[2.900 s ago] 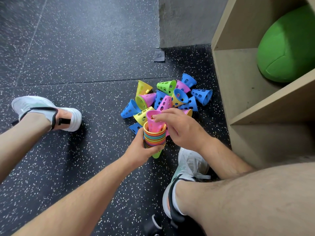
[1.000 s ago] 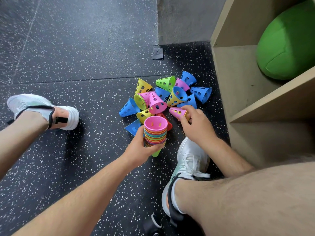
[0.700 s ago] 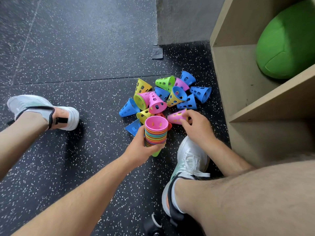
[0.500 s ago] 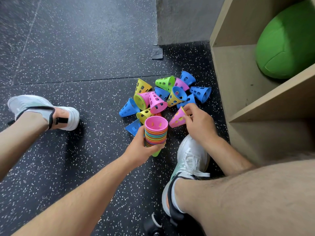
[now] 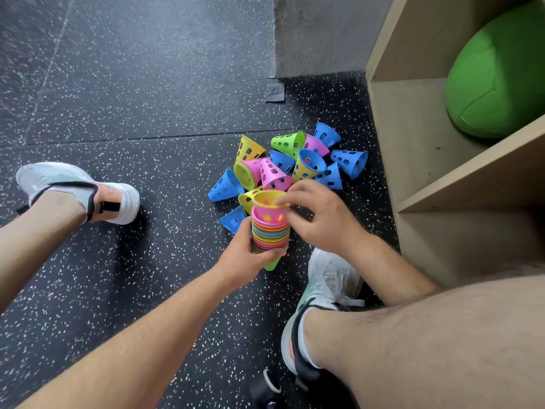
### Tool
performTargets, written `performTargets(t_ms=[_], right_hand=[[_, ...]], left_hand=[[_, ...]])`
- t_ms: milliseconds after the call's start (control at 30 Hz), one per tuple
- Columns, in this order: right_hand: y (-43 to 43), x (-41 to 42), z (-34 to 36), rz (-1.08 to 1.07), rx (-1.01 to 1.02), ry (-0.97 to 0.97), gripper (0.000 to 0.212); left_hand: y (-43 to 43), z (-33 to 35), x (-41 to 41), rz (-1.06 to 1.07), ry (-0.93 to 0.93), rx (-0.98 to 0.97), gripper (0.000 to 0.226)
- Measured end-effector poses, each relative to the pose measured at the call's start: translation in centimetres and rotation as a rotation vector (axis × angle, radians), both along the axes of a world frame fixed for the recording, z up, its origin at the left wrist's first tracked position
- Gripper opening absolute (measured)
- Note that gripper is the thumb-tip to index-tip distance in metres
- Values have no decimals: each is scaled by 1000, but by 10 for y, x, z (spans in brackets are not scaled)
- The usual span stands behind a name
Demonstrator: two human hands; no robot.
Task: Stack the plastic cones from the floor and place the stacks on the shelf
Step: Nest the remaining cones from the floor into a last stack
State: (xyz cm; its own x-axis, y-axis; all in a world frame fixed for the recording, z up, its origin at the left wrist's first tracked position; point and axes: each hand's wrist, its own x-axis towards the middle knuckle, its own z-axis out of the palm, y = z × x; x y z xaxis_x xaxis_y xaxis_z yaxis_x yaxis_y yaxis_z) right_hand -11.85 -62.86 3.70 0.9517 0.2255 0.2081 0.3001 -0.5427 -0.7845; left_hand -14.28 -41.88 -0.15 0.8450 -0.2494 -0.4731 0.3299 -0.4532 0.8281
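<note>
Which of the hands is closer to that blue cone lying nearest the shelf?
Right. The right hand is just this side of the blue cone, pinching a yellow cone; the left hand grips the stack farther off.

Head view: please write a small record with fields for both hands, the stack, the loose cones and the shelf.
left hand: grips the stack from the side
right hand: pinches a yellow cone by its rim, at the stack's top
stack: wide ends up, pink cone uppermost
loose cones: piled on the floor beyond the stack, several colours
shelf: at right, holds a green ball, no cones seen
</note>
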Motion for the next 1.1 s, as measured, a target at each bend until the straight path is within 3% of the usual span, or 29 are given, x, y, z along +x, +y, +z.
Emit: performTargets(t_ms=[200, 400, 533, 700, 867, 1100], right_hand=[[8, -13, -7, -96, 139, 139, 21], [2, -15, -42, 39, -311, 349, 28], [8, -23, -48, 61, -400, 346, 44], [5, -15, -36, -86, -333, 242, 45], [3, 4, 1, -248, -82, 270, 68], [33, 22, 42, -137, 67, 276, 74]], left_hand=[[6, 2, -4, 66, 3, -39, 75], [20, 6, -26, 74, -5, -4, 64], [27, 7, -35, 104, 4, 1, 67], [27, 9, -36, 130, 12, -14, 68], [35, 11, -35, 127, 21, 9, 71], [49, 19, -27, 139, 4, 40, 69]])
